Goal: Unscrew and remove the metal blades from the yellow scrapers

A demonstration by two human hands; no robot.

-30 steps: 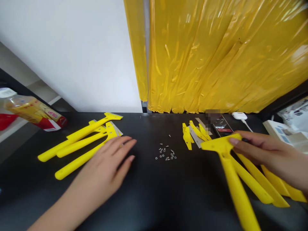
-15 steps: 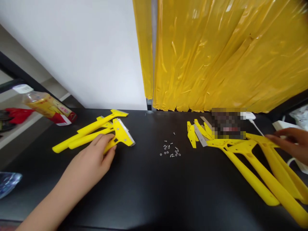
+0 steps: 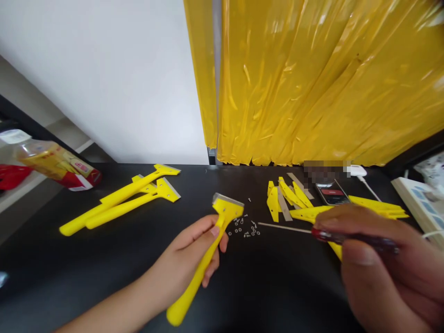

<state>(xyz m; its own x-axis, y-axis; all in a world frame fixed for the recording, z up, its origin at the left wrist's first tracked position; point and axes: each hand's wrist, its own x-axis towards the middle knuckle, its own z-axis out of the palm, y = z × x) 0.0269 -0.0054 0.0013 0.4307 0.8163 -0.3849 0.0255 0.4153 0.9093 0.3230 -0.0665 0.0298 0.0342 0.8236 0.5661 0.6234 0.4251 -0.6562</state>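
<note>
My left hand (image 3: 196, 252) grips a yellow plastic scraper (image 3: 215, 236) by its handle, raised above the black table (image 3: 86, 270), with the steel blade edge pointing away. My right hand (image 3: 373, 263) is shut on a thin screwdriver (image 3: 342, 236) with a dark red handle. Its metal shaft points left towards the scraper head, and the tip stays apart from it. Small screws and washers (image 3: 244, 226) lie just beyond the scraper. My right hand hides part of the yellow handles (image 3: 376, 208) behind it.
Two assembled yellow scrapers (image 3: 121, 201) lie at the left of the table. Yellow scraper heads and steel blades (image 3: 280, 199) lie near a phone (image 3: 331, 193). A plastic bottle (image 3: 52, 162), a white power strip (image 3: 416, 203) and a yellow plastic curtain (image 3: 294, 83) border the table.
My left hand has moved right, lifting one scraper off the left pile. My right hand has come in from the far right and now holds the screwdriver over the table.
</note>
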